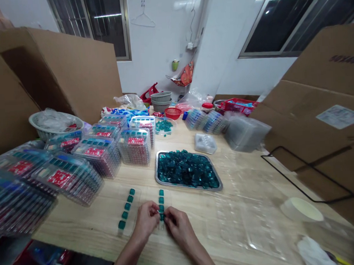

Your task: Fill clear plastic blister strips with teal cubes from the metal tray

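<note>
The left hand (145, 220) and right hand (179, 226) pinch narrowly on a row of teal cubes (161, 202) in a clear plastic strip (167, 196) near the desk's (81, 232) front edge, just beside a second teal row (126, 208), with the red labels on the stacked packs (94, 152) too blurred to read.

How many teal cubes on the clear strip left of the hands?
5 teal cubes, in one spaced line along the clear plastic strip beside the left hand, running from the strip's far end to its near end. None looks hidden.
</note>
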The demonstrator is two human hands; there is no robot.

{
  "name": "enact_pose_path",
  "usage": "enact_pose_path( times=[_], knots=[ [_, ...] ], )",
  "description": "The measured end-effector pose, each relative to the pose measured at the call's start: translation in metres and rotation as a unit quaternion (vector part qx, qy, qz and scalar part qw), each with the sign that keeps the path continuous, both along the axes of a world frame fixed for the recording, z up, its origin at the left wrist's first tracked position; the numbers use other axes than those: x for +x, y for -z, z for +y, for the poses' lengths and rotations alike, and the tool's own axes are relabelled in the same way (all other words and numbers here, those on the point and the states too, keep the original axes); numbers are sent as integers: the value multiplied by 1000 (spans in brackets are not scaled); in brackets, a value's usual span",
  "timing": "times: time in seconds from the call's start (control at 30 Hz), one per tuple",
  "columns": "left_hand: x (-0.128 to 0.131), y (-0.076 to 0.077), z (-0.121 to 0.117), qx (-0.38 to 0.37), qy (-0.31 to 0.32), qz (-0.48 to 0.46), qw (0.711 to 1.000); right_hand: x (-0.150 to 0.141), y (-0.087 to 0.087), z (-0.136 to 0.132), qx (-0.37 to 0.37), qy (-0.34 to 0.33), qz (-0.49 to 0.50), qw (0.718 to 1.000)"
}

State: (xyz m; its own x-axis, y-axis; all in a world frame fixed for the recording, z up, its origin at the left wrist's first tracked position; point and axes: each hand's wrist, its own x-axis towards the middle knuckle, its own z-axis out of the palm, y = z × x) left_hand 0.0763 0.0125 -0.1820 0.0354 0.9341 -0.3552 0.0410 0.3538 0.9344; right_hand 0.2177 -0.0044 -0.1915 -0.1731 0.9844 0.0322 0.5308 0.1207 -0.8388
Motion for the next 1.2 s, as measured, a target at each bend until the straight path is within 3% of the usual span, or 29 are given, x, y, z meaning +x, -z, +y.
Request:
enact_pose_path(
  times=[0.27,0.57,0.9,1.2],
  knots=[
    [2,0,-2,-7,-48,-54,997,1,2,-1,-8,9,26,1000],
    [4,-3,-2,-7,-34,-66,997,2,4,0,-28,19,48,998],
    [2,1,-2,12,8,23,1000,3,6,1,-35,11,49,998],
    [-4,2,-1,96,23,236,967,3,-5,0,-15,-6,111,994]
  ],
)
